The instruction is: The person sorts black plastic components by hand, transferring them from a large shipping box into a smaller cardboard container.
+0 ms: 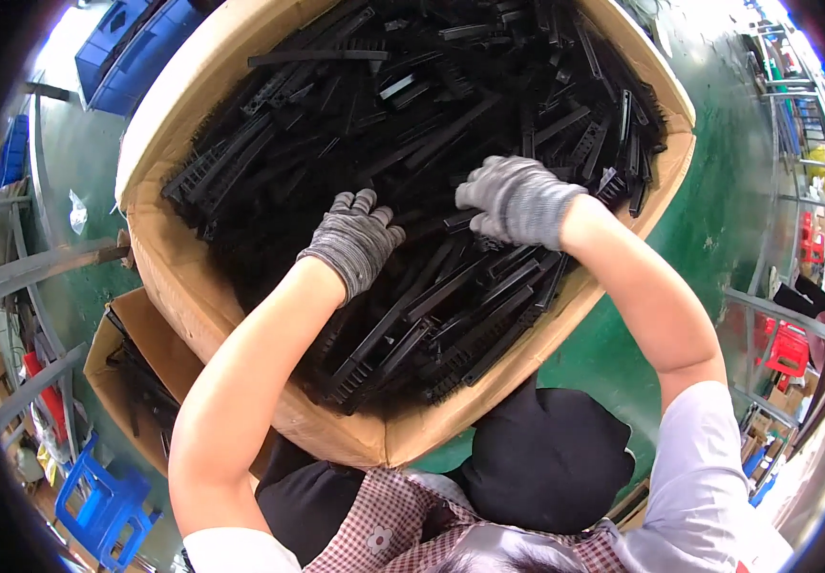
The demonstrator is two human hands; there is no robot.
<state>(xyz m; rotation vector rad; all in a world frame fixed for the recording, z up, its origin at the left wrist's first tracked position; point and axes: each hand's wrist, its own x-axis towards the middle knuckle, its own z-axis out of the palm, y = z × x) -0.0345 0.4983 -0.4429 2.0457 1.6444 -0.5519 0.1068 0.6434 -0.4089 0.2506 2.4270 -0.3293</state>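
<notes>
Loosely curled, left hand [357, 234] and right hand [518, 199] are over black strips [453, 132]; what either grip holds, I cannot tell.

Between the left grip [357, 234] and the right grip [518, 199] a narrow gap allows passage from above. Beneath and beyond both, black strips [451, 291] lie crisscrossed, obstructing a low sideways path. The cardboard box [169, 272] walls off the left grip's outer side and the right grip's outer side; overhead, its uncovered top leaves room around both grips.
</notes>
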